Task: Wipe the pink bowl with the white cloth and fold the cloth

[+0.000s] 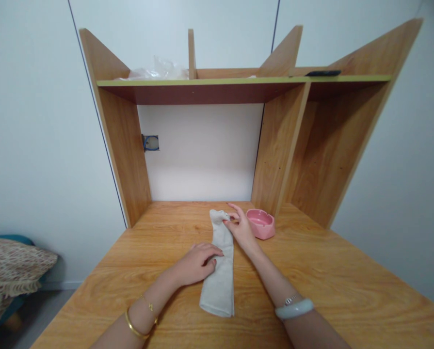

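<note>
A pale grey cloth (222,281), folded into a long narrow strip, lies lengthwise on the wooden desk in front of me. My left hand (198,263) rests on the cloth's left edge near its middle, fingers stretched out and thumb a little apart. At the far end, my right hand (241,229) pinches the right corner of the cloth between thumb and forefinger, with another finger raised. The fabric looks rumpled there. Just right of that hand stands a pink ashtray (264,232) with notches in its rim.
A wooden shelf unit (285,155) rises from the back of the desk (158,300). Clear plastic (158,70) and a dark flat object (323,73) lie on its upper shelf. An uncovered wall socket box (152,143) shows behind. A fringed blanket (16,266) drapes over teal furniture at left.
</note>
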### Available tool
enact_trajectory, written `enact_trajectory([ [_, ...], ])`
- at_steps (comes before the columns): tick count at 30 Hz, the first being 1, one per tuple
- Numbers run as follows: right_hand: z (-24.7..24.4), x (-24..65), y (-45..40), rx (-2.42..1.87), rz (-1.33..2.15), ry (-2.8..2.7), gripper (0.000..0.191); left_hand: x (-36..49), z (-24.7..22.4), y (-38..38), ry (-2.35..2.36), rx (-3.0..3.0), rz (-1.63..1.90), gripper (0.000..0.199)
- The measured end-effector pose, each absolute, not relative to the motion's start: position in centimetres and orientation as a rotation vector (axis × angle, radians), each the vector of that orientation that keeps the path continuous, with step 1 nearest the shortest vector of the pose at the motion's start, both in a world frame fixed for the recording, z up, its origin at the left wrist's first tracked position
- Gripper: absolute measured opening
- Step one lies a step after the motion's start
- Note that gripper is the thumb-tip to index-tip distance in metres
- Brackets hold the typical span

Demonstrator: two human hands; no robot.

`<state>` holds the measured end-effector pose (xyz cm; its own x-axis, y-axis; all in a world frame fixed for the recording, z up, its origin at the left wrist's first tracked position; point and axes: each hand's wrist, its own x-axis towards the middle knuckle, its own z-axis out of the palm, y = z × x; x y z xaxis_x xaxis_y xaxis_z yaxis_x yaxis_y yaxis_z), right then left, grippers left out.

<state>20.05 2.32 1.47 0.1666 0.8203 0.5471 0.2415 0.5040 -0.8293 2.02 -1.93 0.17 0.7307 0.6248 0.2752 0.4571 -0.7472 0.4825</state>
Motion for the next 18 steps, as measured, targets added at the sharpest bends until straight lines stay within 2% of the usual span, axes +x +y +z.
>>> enact_trajectory([
  [7,1.5,19.2,2.1,-0.934,0.617,-1.486,0.046,1.9,0.3,-1.3,1.116,2.679,0.601,0.034],
  [13,1.4,18.6,1.6,-0.994,0.538,-1.604,0.028,1.0,0.1,-0.3,1.400,2.643,0.607,0.034],
  [18,1.5,18.4,1.3,-1.028,0.501,-1.681,0.023,0.9,0.0,0.3,1.558,2.575,0.679,0.031],
])
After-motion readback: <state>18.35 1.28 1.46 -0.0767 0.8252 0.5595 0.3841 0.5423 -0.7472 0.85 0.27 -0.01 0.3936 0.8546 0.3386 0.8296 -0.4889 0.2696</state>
